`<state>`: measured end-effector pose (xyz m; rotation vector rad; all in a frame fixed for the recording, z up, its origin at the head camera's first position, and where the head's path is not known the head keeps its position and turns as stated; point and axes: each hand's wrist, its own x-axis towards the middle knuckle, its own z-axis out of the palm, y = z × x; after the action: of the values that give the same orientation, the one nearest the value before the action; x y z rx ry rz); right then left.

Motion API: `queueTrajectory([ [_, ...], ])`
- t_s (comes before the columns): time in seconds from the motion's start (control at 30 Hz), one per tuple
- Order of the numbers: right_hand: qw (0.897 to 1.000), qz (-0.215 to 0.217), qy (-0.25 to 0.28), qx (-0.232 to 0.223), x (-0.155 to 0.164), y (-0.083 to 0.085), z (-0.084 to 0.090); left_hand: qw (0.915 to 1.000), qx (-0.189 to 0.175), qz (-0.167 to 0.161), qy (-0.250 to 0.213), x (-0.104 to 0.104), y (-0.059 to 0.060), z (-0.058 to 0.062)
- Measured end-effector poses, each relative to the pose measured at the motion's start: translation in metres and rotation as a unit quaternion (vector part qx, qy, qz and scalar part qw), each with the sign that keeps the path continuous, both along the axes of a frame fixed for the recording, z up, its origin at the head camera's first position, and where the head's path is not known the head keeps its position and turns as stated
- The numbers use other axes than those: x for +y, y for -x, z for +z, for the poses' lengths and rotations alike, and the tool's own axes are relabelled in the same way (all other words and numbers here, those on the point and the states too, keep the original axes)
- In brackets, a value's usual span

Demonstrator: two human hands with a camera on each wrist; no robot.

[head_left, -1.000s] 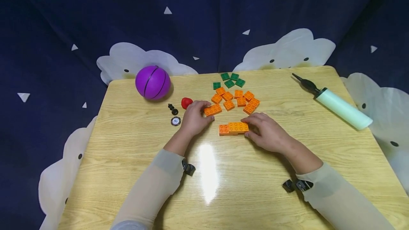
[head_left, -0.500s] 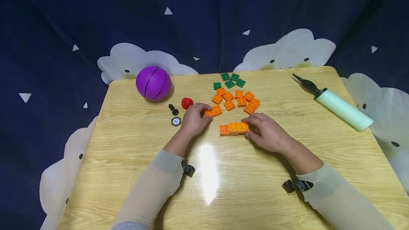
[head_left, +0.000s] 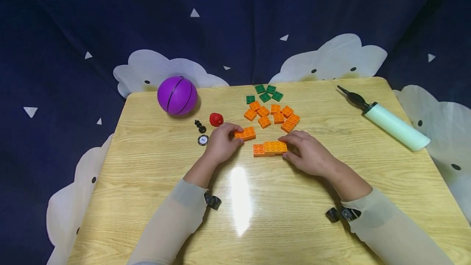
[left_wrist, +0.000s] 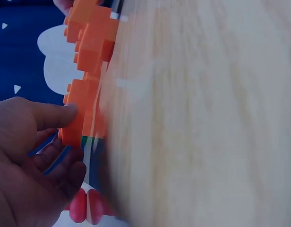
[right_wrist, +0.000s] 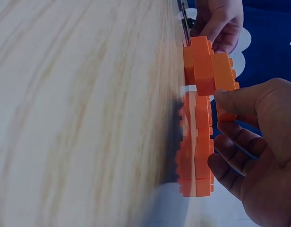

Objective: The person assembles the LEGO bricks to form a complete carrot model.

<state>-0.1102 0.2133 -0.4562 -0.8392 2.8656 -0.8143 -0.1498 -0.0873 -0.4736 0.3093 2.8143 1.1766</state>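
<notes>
Pinching a loose orange brick (head_left: pixel 245 133), the left hand (head_left: pixel 220 141) sat just up-left of the stacked bricks (head_left: pixel 270 148), long axis crosswise, gripped by the right hand (head_left: pixel 309 152).

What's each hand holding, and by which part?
Left hand pinches a loose orange brick by its left end. Right hand grips the stacked orange bricks at their right end.

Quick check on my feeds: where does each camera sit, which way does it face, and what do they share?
Head: above, facing forward and down at the table; shows left hand, right hand, both sleeves.
Left wrist: low along the tabletop; shows left-hand fingers pinching an orange brick.
Right wrist: low, sideways; shows right hand at the orange brick stack.
Shared: that stack appears in head and right-wrist views.
</notes>
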Motion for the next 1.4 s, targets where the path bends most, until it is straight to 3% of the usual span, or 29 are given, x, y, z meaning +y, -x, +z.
queueTrajectory([
  [0.6, 1.000, 0.003, 0.005, 0.006, -0.001, 0.000, 0.000, 0.9977, 0.016, -0.035, -0.056, 0.000, -0.023, 0.015],
  [0.97, 1.000, 0.002, 0.008, 0.005, 0.000, 0.000, -0.001, 0.9963, 0.013, -0.068, -0.050, 0.005, -0.033, 0.014],
  [1.4, 1.000, 0.004, 0.016, 0.011, 0.000, 0.000, -0.003, 0.9933, 0.007, -0.103, -0.051, 0.007, -0.036, 0.013],
])
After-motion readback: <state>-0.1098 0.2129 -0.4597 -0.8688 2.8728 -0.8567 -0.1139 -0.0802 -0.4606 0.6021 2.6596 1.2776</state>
